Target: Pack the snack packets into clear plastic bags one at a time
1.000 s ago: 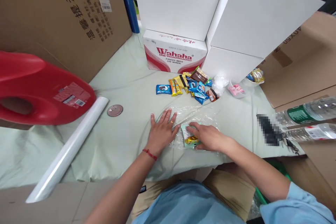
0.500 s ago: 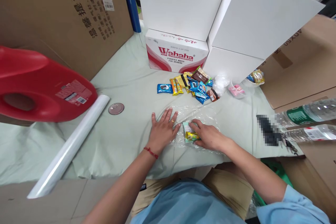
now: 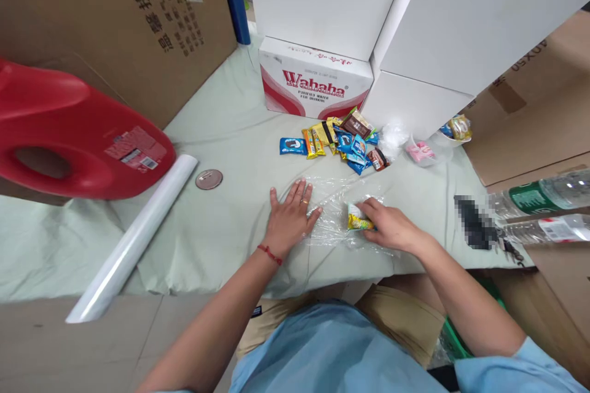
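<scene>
My left hand (image 3: 289, 216) lies flat with fingers spread, pressing the left edge of a clear plastic sheet (image 3: 328, 215) onto the cloth-covered table (image 3: 239, 215). On the right part of that sheet, my right hand (image 3: 387, 224) is closed round a small bundle of snack packets (image 3: 357, 218), one yellow and one pale green. Its fingers and palm hide part of the bundle. Beyond the hands lies a pile of wrapped snacks (image 3: 343, 140) in blue, yellow and brown. A pink-filled clear bag or cup (image 3: 420, 152) sits right of the pile.
At left are a red jug (image 3: 83, 141), a white roll (image 3: 138, 233) and a round disc (image 3: 209, 179). A Wahaba-style water carton (image 3: 318, 83) and white panels stand behind. Two plastic bottles (image 3: 544, 196) and a blurred dark item with keys (image 3: 477, 224) lie at right.
My right hand has moved right along the sheet with the snack bundle, away from my left hand. My left hand stays flat on the sheet's edge. The camera view has shifted slightly.
</scene>
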Action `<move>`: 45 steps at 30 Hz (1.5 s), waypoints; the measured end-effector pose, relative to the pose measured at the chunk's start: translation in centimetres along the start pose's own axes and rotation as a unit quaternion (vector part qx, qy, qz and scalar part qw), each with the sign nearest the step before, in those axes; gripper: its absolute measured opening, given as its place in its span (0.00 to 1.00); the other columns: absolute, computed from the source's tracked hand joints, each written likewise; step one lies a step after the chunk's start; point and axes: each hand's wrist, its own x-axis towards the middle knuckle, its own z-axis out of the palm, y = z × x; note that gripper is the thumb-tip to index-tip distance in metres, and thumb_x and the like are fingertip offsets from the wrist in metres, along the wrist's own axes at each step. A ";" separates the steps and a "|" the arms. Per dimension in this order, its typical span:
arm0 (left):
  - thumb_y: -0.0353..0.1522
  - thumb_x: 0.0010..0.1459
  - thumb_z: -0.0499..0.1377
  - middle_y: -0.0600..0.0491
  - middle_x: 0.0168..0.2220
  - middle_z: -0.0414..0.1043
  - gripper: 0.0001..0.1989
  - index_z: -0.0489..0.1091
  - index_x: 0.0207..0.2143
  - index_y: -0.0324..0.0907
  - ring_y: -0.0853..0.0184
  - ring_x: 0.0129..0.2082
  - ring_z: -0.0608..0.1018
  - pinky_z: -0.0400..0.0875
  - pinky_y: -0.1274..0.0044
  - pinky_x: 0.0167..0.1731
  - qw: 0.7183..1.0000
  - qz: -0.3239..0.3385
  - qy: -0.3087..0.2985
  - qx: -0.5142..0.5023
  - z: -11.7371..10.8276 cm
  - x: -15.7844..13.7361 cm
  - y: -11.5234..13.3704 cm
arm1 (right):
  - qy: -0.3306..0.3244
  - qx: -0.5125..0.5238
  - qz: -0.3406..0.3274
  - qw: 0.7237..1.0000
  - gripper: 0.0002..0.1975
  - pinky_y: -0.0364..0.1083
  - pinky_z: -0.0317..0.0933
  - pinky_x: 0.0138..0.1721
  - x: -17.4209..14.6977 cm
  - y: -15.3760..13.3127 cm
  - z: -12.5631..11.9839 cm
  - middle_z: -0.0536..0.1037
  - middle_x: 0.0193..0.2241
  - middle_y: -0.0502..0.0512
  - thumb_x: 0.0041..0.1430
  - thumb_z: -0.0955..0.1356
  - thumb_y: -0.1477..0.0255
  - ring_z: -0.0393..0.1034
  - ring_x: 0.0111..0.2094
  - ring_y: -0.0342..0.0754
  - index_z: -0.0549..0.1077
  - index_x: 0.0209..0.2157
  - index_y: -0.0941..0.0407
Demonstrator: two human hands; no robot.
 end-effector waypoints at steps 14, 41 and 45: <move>0.45 0.74 0.44 0.44 0.77 0.49 0.30 0.55 0.74 0.51 0.51 0.76 0.57 0.36 0.38 0.70 1.000 0.000 -0.003 -0.018 -0.3 0.1 -0.2 | -0.005 -0.024 -0.057 0.998 0.35 0.48 0.66 0.40 5.3 -3.7 1.6 0.69 0.63 0.63 0.61 0.75 0.62 0.79 0.48 0.59 0.65 0.67 0.51; 0.44 0.72 0.51 0.48 0.59 0.78 0.20 0.72 0.59 0.49 0.55 0.71 0.66 0.48 0.50 0.72 0.981 0.038 0.063 -0.180 -3.1 -3.2 -3.9 | 0.175 0.229 -0.200 0.936 0.07 0.48 0.65 0.47 2.9 1.6 2.3 0.78 0.41 0.58 0.70 0.67 0.72 0.73 0.43 0.50 0.79 0.42 0.56; 0.48 0.65 0.59 0.48 0.52 0.82 0.27 0.68 0.62 0.46 0.51 0.67 0.70 0.44 0.46 0.72 0.975 -0.019 0.006 -0.222 -2.5 -4.1 -2.8 | 0.143 0.222 -0.146 0.953 0.08 0.45 0.63 0.41 4.5 1.4 3.1 0.80 0.36 0.55 0.70 0.66 0.73 0.73 0.37 0.48 0.77 0.40 0.56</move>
